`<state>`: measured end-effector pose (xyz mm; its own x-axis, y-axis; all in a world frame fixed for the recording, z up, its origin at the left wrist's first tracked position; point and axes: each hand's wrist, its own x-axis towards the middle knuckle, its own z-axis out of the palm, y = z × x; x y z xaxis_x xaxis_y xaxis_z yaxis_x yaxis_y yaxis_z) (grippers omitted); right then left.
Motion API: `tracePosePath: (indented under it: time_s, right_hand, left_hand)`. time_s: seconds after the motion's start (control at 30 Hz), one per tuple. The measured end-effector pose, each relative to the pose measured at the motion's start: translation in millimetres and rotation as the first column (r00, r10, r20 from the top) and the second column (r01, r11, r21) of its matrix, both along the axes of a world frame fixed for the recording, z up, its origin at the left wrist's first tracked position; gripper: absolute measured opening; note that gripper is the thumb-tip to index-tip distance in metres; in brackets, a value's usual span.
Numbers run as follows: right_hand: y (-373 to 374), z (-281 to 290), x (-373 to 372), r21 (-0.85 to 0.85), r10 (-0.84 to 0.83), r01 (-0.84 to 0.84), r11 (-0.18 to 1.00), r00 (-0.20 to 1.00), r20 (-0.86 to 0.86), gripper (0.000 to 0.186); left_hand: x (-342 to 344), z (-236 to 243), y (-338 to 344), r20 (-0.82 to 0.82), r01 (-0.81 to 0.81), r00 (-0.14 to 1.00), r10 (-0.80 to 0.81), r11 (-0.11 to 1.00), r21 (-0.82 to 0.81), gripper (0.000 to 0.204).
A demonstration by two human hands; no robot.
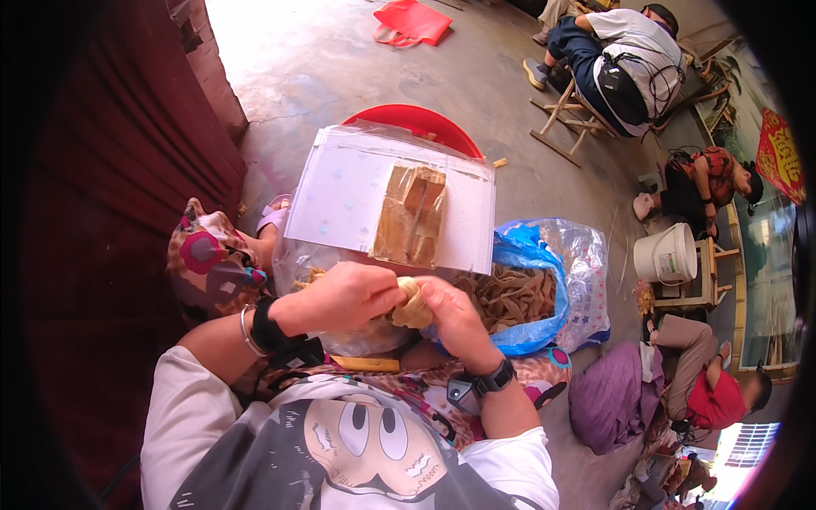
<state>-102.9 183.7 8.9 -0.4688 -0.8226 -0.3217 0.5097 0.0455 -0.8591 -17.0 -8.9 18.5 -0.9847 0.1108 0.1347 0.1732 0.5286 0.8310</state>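
My left hand (344,297) and my right hand (459,319) meet in front of my lap. Between their fingers is a soft-looking, pale yellow folded piece (413,308), whose kind I cannot make out. Both hands are closed on it, thumbs and fingertips pinching. Just beyond them a white board (340,187) bears a wooden block (408,217) with a slot down its middle, under clear film. To the right of my hands, a blue plastic bag (557,319) holds many brown, flat strips (514,297). A clear bag with pale pieces lies partly hidden beneath my left hand.
A red basin (416,116) shows from under the board. A yellow-handled tool (365,364) lies on my lap. A red bag (412,24) is on the floor ahead. At the right are seated people, a folding stool (565,127), a white bucket (665,255) and a purple sack (614,399).
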Motion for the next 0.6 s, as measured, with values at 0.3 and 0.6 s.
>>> tracePosePath:
  time_s: [0.3, 0.6]
  right_hand:
    - [13.3, 12.1, -16.1, 0.119, 0.204, -0.214, 0.969, 0.974, 0.097, 0.030]
    - [32.7, 15.3, -33.1, 0.226, 0.132, -0.084, 0.971, 0.969, -0.208, 0.022]
  left_hand:
    - [-3.0, -7.5, -8.7, -0.073, -0.023, 0.997, 0.027, 0.999, 0.047, 0.025]
    - [4.8, 16.9, -15.8, 0.304, -0.030, 0.943, -0.138, 0.872, 0.488, 0.027]
